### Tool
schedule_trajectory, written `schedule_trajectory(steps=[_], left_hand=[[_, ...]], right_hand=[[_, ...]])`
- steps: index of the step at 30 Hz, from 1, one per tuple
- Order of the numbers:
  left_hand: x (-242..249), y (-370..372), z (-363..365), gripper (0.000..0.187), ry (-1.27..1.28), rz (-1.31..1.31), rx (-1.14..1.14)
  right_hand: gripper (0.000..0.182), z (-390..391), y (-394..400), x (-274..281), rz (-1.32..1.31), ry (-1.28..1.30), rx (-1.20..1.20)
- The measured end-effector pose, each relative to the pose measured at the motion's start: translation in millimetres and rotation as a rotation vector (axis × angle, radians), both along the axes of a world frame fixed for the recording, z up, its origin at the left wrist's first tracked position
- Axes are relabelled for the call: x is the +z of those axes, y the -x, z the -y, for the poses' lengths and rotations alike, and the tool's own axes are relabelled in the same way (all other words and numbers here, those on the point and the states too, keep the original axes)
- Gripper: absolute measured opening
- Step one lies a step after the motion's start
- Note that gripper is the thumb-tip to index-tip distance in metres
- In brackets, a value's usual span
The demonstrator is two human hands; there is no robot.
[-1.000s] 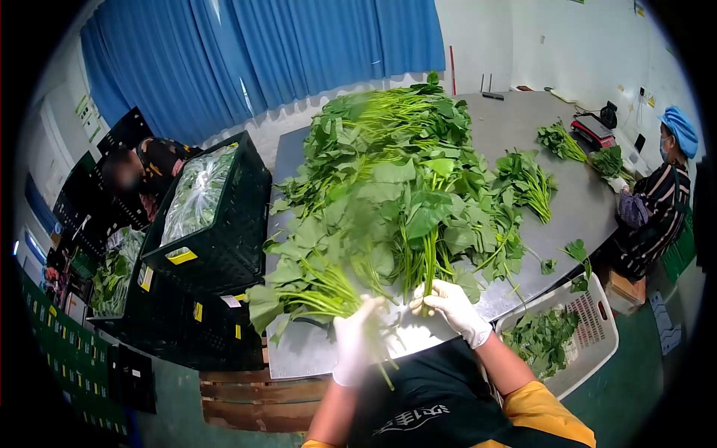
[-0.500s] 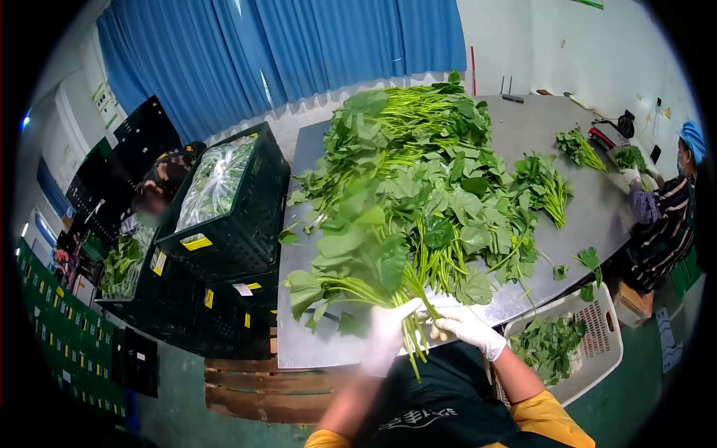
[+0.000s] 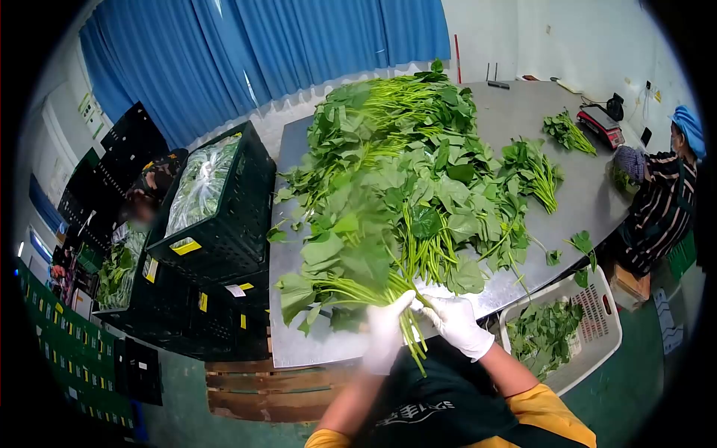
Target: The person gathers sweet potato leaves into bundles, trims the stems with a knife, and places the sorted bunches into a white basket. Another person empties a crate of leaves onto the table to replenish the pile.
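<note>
My gloved left hand (image 3: 385, 333) is closed round the stems of a bunch of leafy greens (image 3: 351, 287), whose leaves spread up and to the left over the table edge. Close against the same stems, my gloved right hand (image 3: 457, 325) has its fingers drawn together at the bunch's right side; its fingertips are partly hidden. Beyond both hands a large heap of greens (image 3: 403, 112) covers the middle of the metal table (image 3: 299, 347).
Stacked dark crates (image 3: 213, 231) with bagged greens stand left of the table. A white basket (image 3: 601, 328) of leaves is at lower right. A co-worker (image 3: 665, 201) in a blue cap is at the right edge, near a red scale (image 3: 601, 125). Another person (image 3: 157, 183) bends behind the crates.
The view has shifted slightly. My right hand has drawn its fingers closer to the stems, and the co-worker's hands have moved from the scale toward the table edge.
</note>
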State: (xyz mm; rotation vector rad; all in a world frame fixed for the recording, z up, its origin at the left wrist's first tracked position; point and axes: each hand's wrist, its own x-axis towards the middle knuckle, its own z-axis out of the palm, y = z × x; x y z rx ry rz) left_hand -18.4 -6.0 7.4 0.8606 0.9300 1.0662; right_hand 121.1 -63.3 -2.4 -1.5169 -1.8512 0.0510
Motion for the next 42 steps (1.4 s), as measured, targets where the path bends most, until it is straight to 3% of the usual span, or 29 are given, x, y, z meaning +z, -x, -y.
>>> schedule_trajectory(steps=[1, 3, 5, 6, 7, 10, 11, 13, 14, 15, 16, 17, 19, 21, 23, 25, 26, 31, 33, 35, 37, 39, 40, 41, 42], left_hand=[[-1, 0, 0, 0.015, 0.002, -0.002, -0.003], [-1, -2, 0, 0.016, 0.028, 0.068, -0.058], [2, -7, 3, 0.021, 0.06, 0.084, -0.035], [1, -5, 1, 0.014, 0.1, 0.118, -0.048], [-1, -3, -2, 0.02, 0.141, 0.152, -0.061], [17, -3, 3, 0.017, 0.122, 0.09, -0.005], [17, 2, 0, 0.017, 0.122, 0.089, -0.006], [18, 20, -12, 0.017, 0.029, 0.155, 0.048], [19, 28, -16, 0.018, -0.022, 0.186, 0.079], [21, 33, -19, 0.018, -0.03, 0.187, 0.092], [23, 38, -19, 0.017, -0.092, 0.106, 0.028], [23, 41, -19, 0.016, -0.152, 0.024, -0.044], [14, 26, -14, 0.016, -0.016, 0.18, -0.068], [-11, 16, -11, 0.019, 0.135, 0.22, -0.175], [7, 9, 2, 0.02, 0.129, 0.164, -0.203], [22, 7, 12, 0.024, 0.098, 0.071, -0.189], [19, 9, 11, 0.024, 0.066, 0.066, -0.181], [23, 20, 10, 0.02, 0.115, 0.117, -0.159], [-4, 32, -7, 0.016, -0.039, 0.121, 0.033], [69, 43, 8, 0.017, 0.11, 0.223, 0.212], [35, 69, -17, 0.029, -0.079, 0.205, 0.262], [28, 73, -23, 0.032, -0.125, 0.311, 0.25], [29, 73, -23, 0.028, -0.086, 0.431, 0.187], [29, 74, -24, 0.024, -0.048, 0.549, 0.124], [24, 72, -23, 0.026, -0.052, 0.451, 0.112]], right_hand=[[0.03, 2, 1, -3, -0.002, 0.002, -0.003], [0.028, 6, 6, -5, -0.882, 0.206, -0.015], [0.023, 6, 6, 0, -1.18, 0.221, -0.086], [0.022, 8, 6, 3, -1.273, 0.203, -0.077], [0.02, 10, 5, 6, -1.366, 0.184, -0.066], [0.014, 22, -12, -3, -1.442, 0.2, 0.013], [0.009, 26, -22, -24, -1.426, 0.0, 0.058], [0.012, 34, -72, -54, -2.095, -0.367, 0.149], [0.012, 48, -94, -42, -2.252, -0.507, 0.251], [0.034, 58, -123, -48, -2.181, -0.673, 0.39], [0.061, 61, -133, -30, -2.087, -0.672, 0.596], [0.077, 59, -126, -12, -2.056, -0.643, 0.562], [0.072, 43, -101, 0, -1.996, -0.325, 0.442], [0.052, 31, -70, 17, -1.349, 0.371, -0.001], [0.027, 20, -26, 55, -1.072, 0.54, 0.025], [0.018, 7, -12, 25, -1.076, 0.533, 0.176], [0.017, 4, -11, 24, -0.919, 0.573, 0.124], [0.011, 8, -7, 13, -1.071, 0.443, 0.021], [0.014, 15, -33, -17, -1.292, 0.096, -0.117], [0.026, 17, -85, -46, -1.519, -0.422, 0.1], [0.03, 16, -94, 3, -1.781, -0.542, -0.166], [0.047, 6, -92, 9, -1.673, -0.299, -0.263], [0.05, -2, -74, 17, -1.476, -0.083, -0.393], [0.046, -8, -64, 4, -1.249, 0.046, -0.289], [0.036, -19, -54, -10, -1.027, 0.214, -0.251]])
